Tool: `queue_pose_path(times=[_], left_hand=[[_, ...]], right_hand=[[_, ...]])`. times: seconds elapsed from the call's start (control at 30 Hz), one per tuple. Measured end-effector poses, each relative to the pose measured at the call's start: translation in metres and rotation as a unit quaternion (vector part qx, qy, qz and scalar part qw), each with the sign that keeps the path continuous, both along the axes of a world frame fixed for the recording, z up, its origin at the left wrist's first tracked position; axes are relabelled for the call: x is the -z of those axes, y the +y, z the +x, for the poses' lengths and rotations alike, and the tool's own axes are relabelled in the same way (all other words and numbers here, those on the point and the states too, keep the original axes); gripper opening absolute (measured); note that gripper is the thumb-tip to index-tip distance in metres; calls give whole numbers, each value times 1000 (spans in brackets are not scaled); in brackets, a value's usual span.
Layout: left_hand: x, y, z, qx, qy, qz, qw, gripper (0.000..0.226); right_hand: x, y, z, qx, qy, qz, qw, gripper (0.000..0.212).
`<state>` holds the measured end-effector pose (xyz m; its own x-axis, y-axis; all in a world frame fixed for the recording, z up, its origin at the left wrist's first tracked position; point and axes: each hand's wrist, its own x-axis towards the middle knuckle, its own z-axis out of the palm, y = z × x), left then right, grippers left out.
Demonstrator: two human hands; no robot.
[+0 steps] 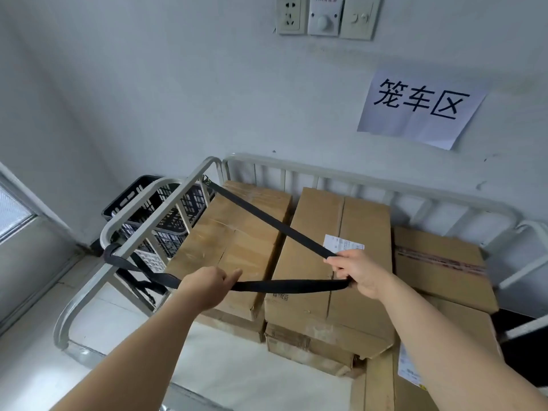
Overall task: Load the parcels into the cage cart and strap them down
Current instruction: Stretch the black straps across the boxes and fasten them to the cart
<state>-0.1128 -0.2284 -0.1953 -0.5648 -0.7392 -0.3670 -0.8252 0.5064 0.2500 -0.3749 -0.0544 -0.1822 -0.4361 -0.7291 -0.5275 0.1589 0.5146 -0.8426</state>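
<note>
Strap [267, 218] runs off the cage cart's left rail [178, 198], slanting across the parcels [341, 221] to the right hand [360, 274], which pinches its fold. The left hand [207, 284] grips the returning run, nearer that rail. The cart's right side looks unanchored, so the right hand seems best placed to carry it across.

Taut strap [267, 221] across stacked parcels [338, 262]
</note>
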Motion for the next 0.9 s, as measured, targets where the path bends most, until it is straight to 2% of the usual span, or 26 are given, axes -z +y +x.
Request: queue_pose_path(times=[0.13,0.23,0.3,0.37,0.43,0.6,0.67,0.77,0.9], left_hand=[[-17,10,-5,-28,110,16,993,58],[-23,17,-10,-10,170,32,985,60],[-26,16,1,15,166,43,985,58],[-25,10,19,41,147,54,987,45],[-23,3,38,58,111,25,992,31],[-21,-28,87,-12,24,-79,996,16],[-25,-39,106,-62,29,-78,995,15],[-35,-51,124,-73,49,-81,993,23],[-66,-65,126,-92,182,-71,976,21]], right_hand=[[-2,-4,19,-23,2,-6,1000,17],[-4,-7,32,-10,-39,-35,999,18],[-6,-6,37,9,-57,-44,997,21],[-9,-5,36,24,-56,-50,997,24],[-11,-6,36,27,-37,-49,998,24],[-13,-16,44,52,-3,-43,998,14],[-13,-19,45,74,-12,-45,996,14],[-11,-23,47,78,-18,-42,996,18],[-12,-35,47,77,-16,-49,996,18]])
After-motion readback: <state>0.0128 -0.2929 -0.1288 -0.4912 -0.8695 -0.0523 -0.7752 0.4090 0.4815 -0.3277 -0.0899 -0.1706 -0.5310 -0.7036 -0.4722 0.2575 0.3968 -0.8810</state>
